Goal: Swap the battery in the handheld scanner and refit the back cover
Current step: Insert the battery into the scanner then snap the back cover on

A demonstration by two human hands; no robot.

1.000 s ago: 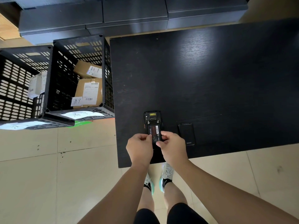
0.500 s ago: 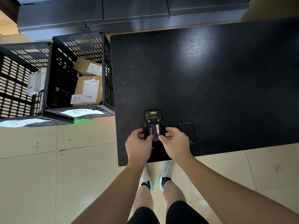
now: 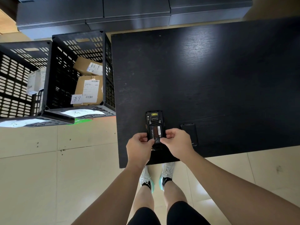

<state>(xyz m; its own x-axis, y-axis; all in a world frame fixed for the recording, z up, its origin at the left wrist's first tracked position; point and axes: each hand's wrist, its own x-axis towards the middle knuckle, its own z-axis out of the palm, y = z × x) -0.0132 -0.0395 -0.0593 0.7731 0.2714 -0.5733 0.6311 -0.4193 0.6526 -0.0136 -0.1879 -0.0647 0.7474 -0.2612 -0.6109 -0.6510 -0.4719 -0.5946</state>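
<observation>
The handheld scanner [image 3: 154, 125] lies face down near the front edge of the black bench [image 3: 211, 82], its lower end hidden under the left hand [image 3: 139, 146] and right hand [image 3: 177, 142], whose thumbs and fingertips pinch the sides of the battery [image 3: 156, 133] sitting in the open bay. The battery's label print is too small to read. Just right lies the back cover [image 3: 190, 133], partly hidden by the right hand, its white logo illegible.
</observation>
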